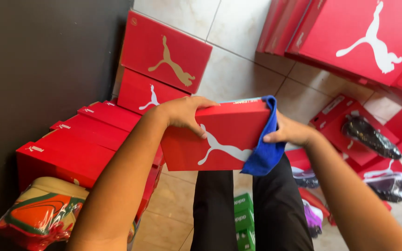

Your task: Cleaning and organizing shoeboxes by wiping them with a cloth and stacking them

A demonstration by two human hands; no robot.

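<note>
I hold a red shoe box (224, 135) with a white animal logo in front of me, above my lap. My left hand (184, 113) grips its upper left corner, fingers curled over the top edge. My right hand (290, 131) presses a blue cloth (267, 148) against the box's right end; the cloth wraps around that end and hangs below it. My legs in black trousers (252, 209) show under the box.
Red shoe boxes (161, 65) are stacked along a dark wall (43, 69) at left. More red boxes (350, 37) lie at upper right. Open boxes with dark shoes (371, 137) sit at right. A plastic-wrapped orange shoe (43, 211) lies lower left. Green boxes (244, 218) rest on the tiled floor.
</note>
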